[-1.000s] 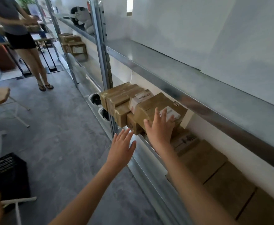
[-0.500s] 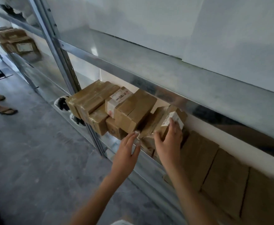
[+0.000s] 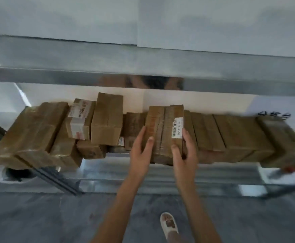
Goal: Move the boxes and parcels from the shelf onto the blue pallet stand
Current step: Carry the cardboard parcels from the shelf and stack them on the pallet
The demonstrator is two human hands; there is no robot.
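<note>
**Both hands on the labelled box at the shelf**

The box (image 3: 164, 132) with the white barcode label stands on the middle level of the metal shelf (image 3: 143, 169), near its front edge, in a row of other brown boxes. The left hand (image 3: 140, 155) grips its left side, thumb on the front face and fingers along the side. The right hand (image 3: 185, 155) grips the right side just below the label, fingers curled round the corner. So both grips are closed on this one box, one on each flank.

It looks like stiff taped cardboard, small enough for two hands, so it is probably light to middling in weight; the tape may be a little slick. Holding it low on opposite sides, as here, seems the safest place, clear of the label.

Left of the box sits a loose heap of boxes (image 3: 106, 120), some tilted. Right of it a tight row of flat boxes (image 3: 230, 135) runs along the shelf, though blur makes their edges hard to separate. The blue pallet stand is not in view.
</note>
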